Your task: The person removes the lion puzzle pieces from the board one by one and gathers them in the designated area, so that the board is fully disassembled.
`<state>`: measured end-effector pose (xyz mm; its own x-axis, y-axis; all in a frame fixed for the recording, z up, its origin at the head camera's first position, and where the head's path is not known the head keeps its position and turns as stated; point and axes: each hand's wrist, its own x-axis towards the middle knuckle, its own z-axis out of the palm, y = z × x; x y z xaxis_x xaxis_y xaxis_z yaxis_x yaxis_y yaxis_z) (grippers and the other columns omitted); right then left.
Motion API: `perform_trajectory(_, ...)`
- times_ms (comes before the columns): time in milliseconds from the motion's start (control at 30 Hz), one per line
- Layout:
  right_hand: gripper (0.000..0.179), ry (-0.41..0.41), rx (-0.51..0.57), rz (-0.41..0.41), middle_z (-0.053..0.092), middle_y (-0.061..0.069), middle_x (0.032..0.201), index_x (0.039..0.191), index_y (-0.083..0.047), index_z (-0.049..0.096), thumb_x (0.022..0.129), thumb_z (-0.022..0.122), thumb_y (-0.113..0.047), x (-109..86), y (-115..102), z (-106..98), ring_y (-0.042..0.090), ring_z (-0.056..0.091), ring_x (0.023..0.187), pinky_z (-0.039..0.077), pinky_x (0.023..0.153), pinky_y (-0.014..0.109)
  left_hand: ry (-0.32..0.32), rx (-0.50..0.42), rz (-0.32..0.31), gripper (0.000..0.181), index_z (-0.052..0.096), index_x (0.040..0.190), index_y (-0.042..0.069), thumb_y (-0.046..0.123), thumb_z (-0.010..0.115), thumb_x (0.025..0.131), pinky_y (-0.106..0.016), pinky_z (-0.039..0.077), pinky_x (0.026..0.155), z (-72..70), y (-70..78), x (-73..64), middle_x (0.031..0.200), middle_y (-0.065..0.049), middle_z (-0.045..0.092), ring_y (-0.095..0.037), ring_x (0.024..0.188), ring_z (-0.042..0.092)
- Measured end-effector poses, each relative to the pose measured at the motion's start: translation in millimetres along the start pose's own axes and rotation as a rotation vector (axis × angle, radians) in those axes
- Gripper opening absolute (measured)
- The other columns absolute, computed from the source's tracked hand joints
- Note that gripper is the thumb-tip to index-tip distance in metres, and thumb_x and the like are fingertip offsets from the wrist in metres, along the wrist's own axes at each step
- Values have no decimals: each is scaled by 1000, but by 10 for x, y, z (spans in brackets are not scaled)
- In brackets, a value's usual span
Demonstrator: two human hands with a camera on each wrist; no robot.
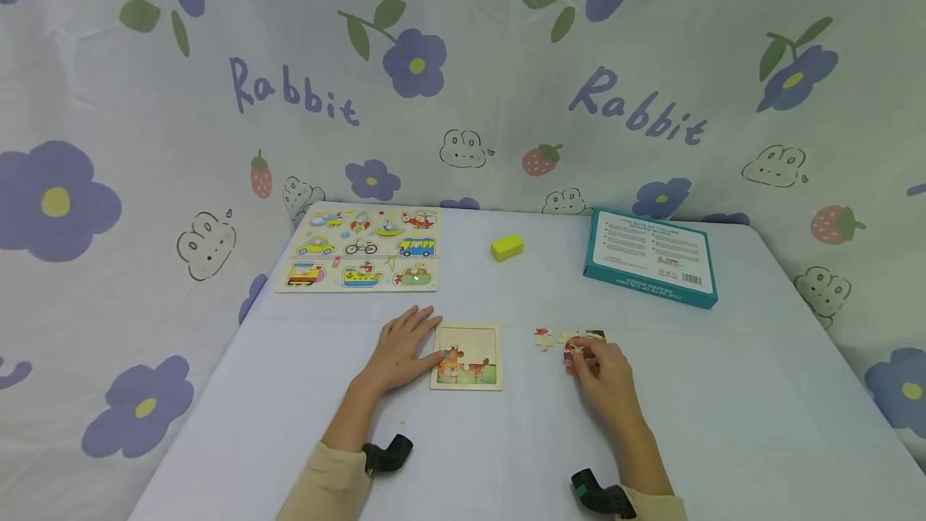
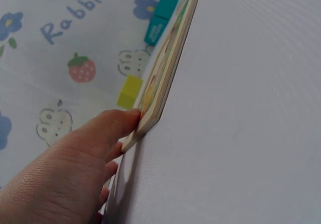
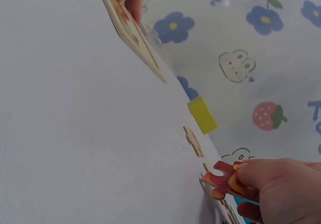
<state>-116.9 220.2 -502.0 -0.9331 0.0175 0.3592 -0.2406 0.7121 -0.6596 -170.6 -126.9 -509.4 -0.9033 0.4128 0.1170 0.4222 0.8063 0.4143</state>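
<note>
A small square wooden jigsaw tray (image 1: 470, 336) lies in the middle of the table, its lower part filled with joined pieces and its upper part bare. My left hand (image 1: 401, 350) rests along the tray's left side, fingers extended, the thumb touching the tray near the pieces. In the right wrist view, my right hand (image 3: 288, 189) pinches a reddish-brown puzzle piece (image 3: 219, 180) with a yellow-orange patch between thumb and fingers, just above the table. Beside it lie loose pieces, among them a pale one with red (image 1: 543, 338); my fingers partly hide others.
A vehicle picture board (image 1: 362, 252) lies at the back left. Behind the tray is a yellow block (image 1: 507, 248). A teal and white box (image 1: 651, 258) lies at the back right, near the patterned cloth backdrop (image 1: 463, 63).
</note>
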Motion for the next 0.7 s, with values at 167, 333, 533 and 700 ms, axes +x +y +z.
perform_trajectory(167,15,9,-59,-17,56,-1,71,94,-4,67,79,68,-3,-5,56,16,14,44,70,41,60,30,11,-3,7,64,45,137,18,52,56,84,-52,18,103,-4,3,2,145,-4,33,-26,136,19)
perform_trajectory(333,13,5,-106,-14,49,-5,66,92,-3,66,79,70,-6,-19,86,18,16,42,70,36,60,31,3,5,2,64,44,137,19,54,55,84,-51,18,103,7,-8,0,146,-3,32,-25,136,18)
perform_trajectory(533,13,9,-143,-5,49,-4,65,91,-2,66,79,70,-7,-22,110,30,19,43,72,33,62,32,11,7,7,65,44,137,19,54,55,84,-51,18,103,13,-9,-5,146,-3,32,-25,136,18)
perform_trajectory(700,14,21,-180,2,51,-2,63,89,-2,67,78,71,-10,-7,125,35,23,44,71,31,64,35,36,1,24,63,46,136,17,51,57,84,-52,19,101,16,-7,-11,144,-5,34,-28,135,21)
